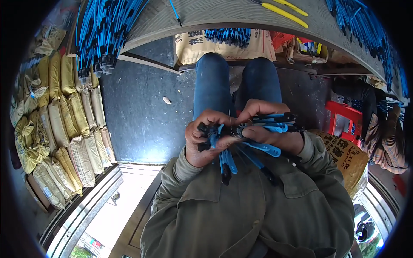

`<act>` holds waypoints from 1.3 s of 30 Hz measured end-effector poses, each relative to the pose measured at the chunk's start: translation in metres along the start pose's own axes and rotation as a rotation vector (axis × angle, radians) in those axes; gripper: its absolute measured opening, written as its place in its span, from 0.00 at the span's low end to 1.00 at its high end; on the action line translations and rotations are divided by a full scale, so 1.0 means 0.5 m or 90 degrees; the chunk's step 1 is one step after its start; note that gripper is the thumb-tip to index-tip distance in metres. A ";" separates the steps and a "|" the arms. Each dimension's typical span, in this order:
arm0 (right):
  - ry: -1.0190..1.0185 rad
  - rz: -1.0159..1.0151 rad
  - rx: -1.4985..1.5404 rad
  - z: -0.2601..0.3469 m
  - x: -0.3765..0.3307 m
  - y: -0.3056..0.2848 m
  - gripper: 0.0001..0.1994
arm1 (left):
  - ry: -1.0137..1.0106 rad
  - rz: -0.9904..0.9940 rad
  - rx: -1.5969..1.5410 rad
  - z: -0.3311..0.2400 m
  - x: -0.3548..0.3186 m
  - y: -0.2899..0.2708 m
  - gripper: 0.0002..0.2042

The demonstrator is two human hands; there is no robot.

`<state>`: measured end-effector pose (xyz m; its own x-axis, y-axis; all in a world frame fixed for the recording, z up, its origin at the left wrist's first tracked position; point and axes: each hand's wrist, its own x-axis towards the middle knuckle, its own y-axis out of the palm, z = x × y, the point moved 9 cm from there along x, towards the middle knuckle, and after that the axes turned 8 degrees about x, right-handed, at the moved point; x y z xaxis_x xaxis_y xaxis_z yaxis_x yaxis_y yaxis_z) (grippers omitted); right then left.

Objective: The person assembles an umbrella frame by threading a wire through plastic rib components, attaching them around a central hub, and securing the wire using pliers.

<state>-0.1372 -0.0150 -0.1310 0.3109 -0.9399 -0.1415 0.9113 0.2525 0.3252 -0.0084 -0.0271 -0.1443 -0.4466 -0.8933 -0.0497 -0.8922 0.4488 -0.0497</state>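
Observation:
Over my lap, my left hand (205, 148) and my right hand (269, 136) meet with fingertips close together. My left hand is closed around a cluster of blue-and-black plastic pieces (213, 136). My right hand grips more blue strips with black ends (275, 118), which fan out past the fingers. Some of these pieces hang down in front of my jacket (226, 167). Thin, wire-like lines show between the hands, but the exact joint where the fingers meet is hidden.
A worktable (206, 19) curves ahead, bearing yellow-handled pliers (286, 15) and bundles of blue rods with black ends (105, 34). Filled sacks (64, 112) are stacked at left. At right stand a red stool (344, 116), a printed sack (344, 159) and another person's sleeve (368, 103).

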 end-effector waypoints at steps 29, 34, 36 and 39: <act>-0.066 -0.029 0.013 0.013 0.032 0.008 0.06 | -0.027 0.067 -0.068 0.028 0.003 -0.014 0.16; -0.059 -0.032 0.032 0.005 0.035 0.008 0.06 | -0.029 0.038 -0.042 0.028 -0.002 -0.015 0.16; -0.080 -0.028 0.032 0.005 0.033 0.008 0.06 | -0.059 0.021 -0.039 0.027 -0.002 -0.014 0.16; -0.123 -0.018 0.030 0.012 0.031 0.003 0.08 | -0.017 0.019 -0.005 0.017 0.003 -0.013 0.17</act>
<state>-0.1329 -0.0306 -0.1271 0.2232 -0.9743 0.0291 0.9038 0.2181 0.3682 -0.0025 -0.0313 -0.1523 -0.4718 -0.8783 -0.0778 -0.8787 0.4756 -0.0402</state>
